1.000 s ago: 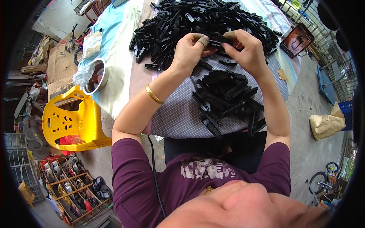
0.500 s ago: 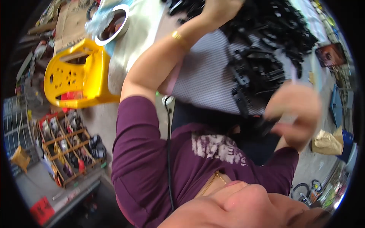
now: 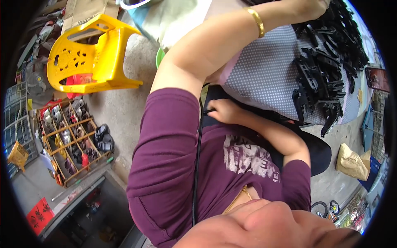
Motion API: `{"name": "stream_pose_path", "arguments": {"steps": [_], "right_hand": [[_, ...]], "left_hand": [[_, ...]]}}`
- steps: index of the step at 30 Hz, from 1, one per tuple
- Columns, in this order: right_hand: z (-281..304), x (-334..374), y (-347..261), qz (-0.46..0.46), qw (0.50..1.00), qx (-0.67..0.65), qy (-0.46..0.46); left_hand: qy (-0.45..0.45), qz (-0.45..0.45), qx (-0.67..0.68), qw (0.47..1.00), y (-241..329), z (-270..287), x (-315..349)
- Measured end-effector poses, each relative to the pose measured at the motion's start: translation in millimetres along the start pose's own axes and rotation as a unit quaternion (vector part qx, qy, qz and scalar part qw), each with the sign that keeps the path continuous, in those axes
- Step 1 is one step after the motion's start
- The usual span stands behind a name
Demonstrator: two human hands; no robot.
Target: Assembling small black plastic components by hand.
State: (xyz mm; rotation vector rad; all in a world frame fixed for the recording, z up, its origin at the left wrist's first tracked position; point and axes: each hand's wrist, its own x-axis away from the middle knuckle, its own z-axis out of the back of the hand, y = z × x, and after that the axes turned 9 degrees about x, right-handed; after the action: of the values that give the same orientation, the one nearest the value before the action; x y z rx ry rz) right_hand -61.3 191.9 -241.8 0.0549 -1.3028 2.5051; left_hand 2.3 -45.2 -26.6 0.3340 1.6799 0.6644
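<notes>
My left hand [image 3: 312,9] reaches over the left edge of a pile of black plastic parts [image 3: 318,78] on the table. The picture's top edge cuts the hand off, so its fingers and anything in them are hidden. A gold bangle [image 3: 257,22] circles that wrist. In front of my body, just below the table edge, my right hand [image 3: 225,110] is closed, its fingertips on a thin black cable [image 3: 197,165]. The cable runs down along my purple shirt. Some of the black parts, long and clip-like, lie loose at the table's near right edge.
A dotted grey cloth [image 3: 260,70] covers the table. On the left stand a yellow plastic chair [image 3: 99,58] and a wooden rack of shoes [image 3: 70,140]. A phone [image 3: 377,78] is at the table's right edge, and a brown paper bag [image 3: 352,160] sits lower right.
My right hand has left the near side of the black parts and moved left to the cable. My left hand has shifted right over the pile. The whole view has swung left.
</notes>
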Motion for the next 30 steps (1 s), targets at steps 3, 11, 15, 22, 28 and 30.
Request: {"name": "stream_pose_path", "arguments": {"steps": [3,11,15,22,28,30], "right_hand": [[-57,-91,4,-0.001,0.997,-0.049,0.067],[12,-21,-38,0.105,0.965,0.230,-0.071],[99,77,-78,0.116,0.924,0.236,-0.278],[280,166,-97,-0.006,0.897,0.264,0.353],[292,153,-28,-0.026,0.942,0.162,0.293],[289,158,-24,-0.014,0.938,0.174,0.298]], "left_hand": [[-0.015,0.053,-0.041,0.998,22,25,3],[-0.012,0.194,-0.061,0.979,28,16,-2],[0.004,0.280,0.034,0.959,23,11,-4],[-0.041,0.370,0.175,0.911,29,18,4],[-0.159,0.353,0.067,0.920,56,19,71],[-0.123,0.404,0.124,0.898,81,13,78]]}}
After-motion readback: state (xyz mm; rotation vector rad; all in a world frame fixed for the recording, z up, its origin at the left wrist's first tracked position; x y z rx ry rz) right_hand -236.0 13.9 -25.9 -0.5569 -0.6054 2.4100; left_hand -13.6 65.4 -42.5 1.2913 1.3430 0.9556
